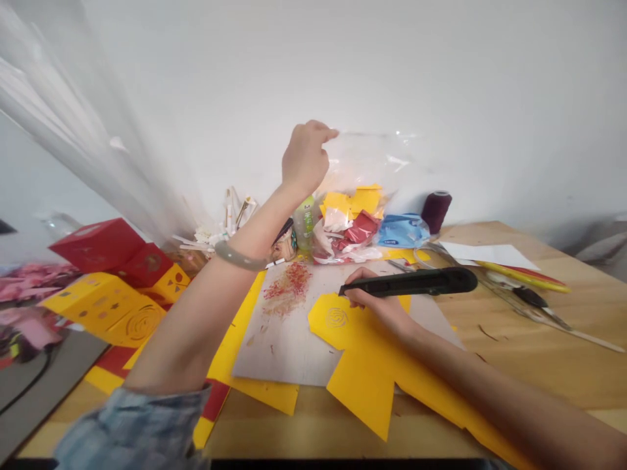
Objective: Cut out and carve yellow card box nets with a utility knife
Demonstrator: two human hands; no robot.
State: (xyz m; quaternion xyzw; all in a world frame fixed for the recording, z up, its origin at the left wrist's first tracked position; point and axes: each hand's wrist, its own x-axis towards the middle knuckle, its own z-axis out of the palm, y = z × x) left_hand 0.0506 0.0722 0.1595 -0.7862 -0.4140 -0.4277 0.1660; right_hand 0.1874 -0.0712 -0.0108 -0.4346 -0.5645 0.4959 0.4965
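Note:
My left hand (307, 153) is raised, its fingers pinching the top edge of a clear plastic bag (372, 160). Yellow and red paper scraps (365, 202) lie in the bag's lower part. Closed around a black utility knife (416, 282), my right hand (369, 294) rests low over a yellow cardstock sheet (357, 365). The knife points left, and a spiral pattern (336, 318) is cut into the sheet beside it. Under the sheet is a pale cutting board (289, 365), with red and brown crumbs (289, 287) on its left half.
Red boxes (102, 245) and cut yellow card (105, 307) are piled at left. Behind the board stand a green bottle (304, 225), a blue packet (402, 230) and a dark thread spool (435, 210). White paper (490, 254) and several tools (531, 298) lie at right.

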